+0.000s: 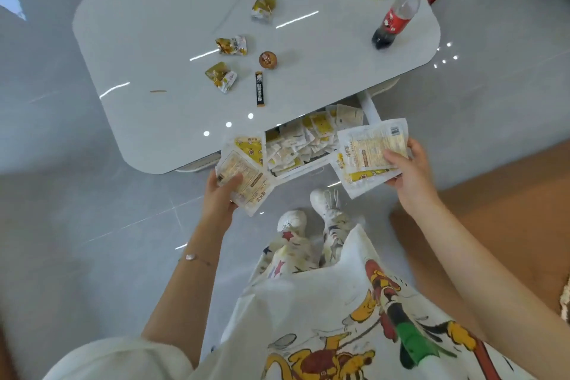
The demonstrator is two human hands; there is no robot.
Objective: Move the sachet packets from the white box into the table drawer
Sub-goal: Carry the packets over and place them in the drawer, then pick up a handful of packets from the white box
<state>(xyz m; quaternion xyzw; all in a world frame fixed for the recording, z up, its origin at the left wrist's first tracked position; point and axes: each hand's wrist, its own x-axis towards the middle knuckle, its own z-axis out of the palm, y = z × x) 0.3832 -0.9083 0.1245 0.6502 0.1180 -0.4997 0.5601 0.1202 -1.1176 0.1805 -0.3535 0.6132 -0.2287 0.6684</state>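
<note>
Head view: left hand (pixel 222 191) and right hand (pixel 407 168) each clamp flimsy, slick sachet packets (pixel 368 148); pinching edges, drawer (pixel 296 145) between hands.

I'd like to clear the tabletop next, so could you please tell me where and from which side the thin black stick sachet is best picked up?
Pinch the thin black stick sachet across its narrow width near the middle, coming straight down from above. It lies flat on the glossy white table, its long sides free.
</note>
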